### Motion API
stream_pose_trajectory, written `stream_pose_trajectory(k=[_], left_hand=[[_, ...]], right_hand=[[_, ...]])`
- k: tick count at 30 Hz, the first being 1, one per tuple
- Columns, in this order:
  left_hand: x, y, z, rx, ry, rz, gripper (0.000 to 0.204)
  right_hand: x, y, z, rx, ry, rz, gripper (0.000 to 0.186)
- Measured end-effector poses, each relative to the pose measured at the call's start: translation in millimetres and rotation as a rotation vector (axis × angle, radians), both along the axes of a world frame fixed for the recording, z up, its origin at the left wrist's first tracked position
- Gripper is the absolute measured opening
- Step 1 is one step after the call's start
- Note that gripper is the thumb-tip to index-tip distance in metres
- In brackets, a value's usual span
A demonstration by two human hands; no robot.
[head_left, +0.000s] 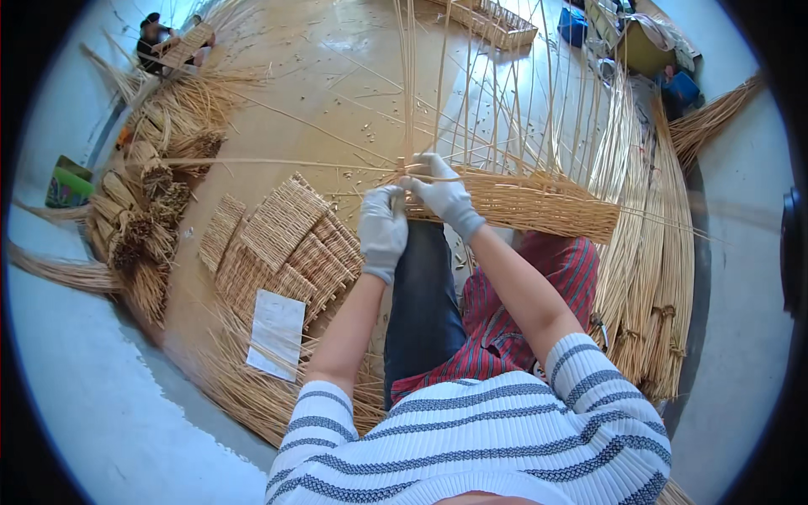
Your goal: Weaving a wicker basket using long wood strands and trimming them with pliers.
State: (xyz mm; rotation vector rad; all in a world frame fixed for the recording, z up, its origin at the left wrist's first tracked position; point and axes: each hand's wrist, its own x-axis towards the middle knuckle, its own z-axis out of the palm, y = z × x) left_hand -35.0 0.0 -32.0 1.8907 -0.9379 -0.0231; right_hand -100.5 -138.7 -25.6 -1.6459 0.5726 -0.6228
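A half-woven wicker basket rests across my knees, its long side toward me. Tall wicker stakes stand up from its edges. My left hand, in a white glove, is closed at the basket's left end; its fingertips hide what they pinch. Beside it, my gloved right hand is closed around a wicker strand at the same corner, the fingers partly curled over the weave. One long wicker rod reaches out leftward from this corner.
Flat woven wicker panels and a white sheet lie on the floor at left. Bundles of wicker line the left wall, and long rods the right. Another person sits far left. A woven frame lies at the back.
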Motion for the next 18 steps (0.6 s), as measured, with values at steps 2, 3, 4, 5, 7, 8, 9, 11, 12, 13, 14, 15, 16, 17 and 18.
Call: stream_pose_trajectory(k=[2, 3, 4, 5, 7, 8, 9, 11, 12, 13, 14, 15, 16, 17, 18], left_hand=[[16.3, -2.1, -23.7, -0.130, 0.264, 0.045, 0.030], [25.5, -4.9, -36.1, -0.129, 0.266, 0.062, 0.030], [33.5, -10.0, -44.7, -0.187, 0.384, -0.032, 0.035], [34.8, -15.4, -48.7, -0.243, 0.505, -0.141, 0.041], [27.8, -24.1, -52.3, -0.213, 0.319, -0.102, 0.046], [25.4, -24.5, -46.6, -0.150, 0.407, -0.080, 0.047], [22.7, -25.6, -42.6, -0.084, 0.493, -0.060, 0.048], [37.7, -21.0, -61.3, -0.183, 0.436, -0.058, 0.048], [44.8, -20.5, -71.5, -0.238, 0.385, -0.052, 0.048], [36.5, -29.8, -64.7, -0.223, 0.478, -0.085, 0.048], [34.3, -35.9, -60.7, -0.199, 0.473, -0.076, 0.048], [31.3, -41.9, -55.7, -0.176, 0.466, -0.068, 0.049], [31.5, -37.0, -53.9, -0.307, 0.607, -0.122, 0.051], [31.5, -39.4, -55.9, -0.312, 0.597, -0.138, 0.051], [30.7, -41.2, -56.7, -0.313, 0.563, -0.138, 0.050]], right_hand=[[15.3, 7.0, 1.8, -0.008, 0.183, -0.080, 0.039], [18.9, 19.2, 0.2, -0.131, 0.064, -0.175, 0.032], [25.2, 22.6, -3.5, -0.133, 0.063, -0.162, 0.032], [28.5, 22.4, -9.9, -0.173, 0.060, -0.188, 0.029], [32.3, 21.0, -23.3, -0.277, 0.073, -0.271, 0.019], [32.7, 21.7, -22.2, -0.278, 0.077, -0.297, 0.018], [32.0, 19.7, -20.7, -0.278, 0.082, -0.324, 0.016], [43.2, 27.0, -5.2, -0.252, 0.156, -0.293, 0.015], [48.8, 27.6, 0.8, -0.279, 0.185, -0.291, 0.015], [46.1, 11.8, -0.4, -0.271, 0.305, -0.279, 0.019], [45.9, -0.1, 0.1, -0.306, 0.348, -0.261, 0.021], [43.4, -9.8, 0.9, -0.342, 0.390, -0.242, 0.022], [46.0, -6.4, 13.1, -0.221, 0.493, -0.186, 0.027], [47.8, -18.3, 17.8, -0.195, 0.518, -0.102, 0.030], [44.8, -29.7, 23.5, -0.173, 0.540, -0.018, 0.033]])
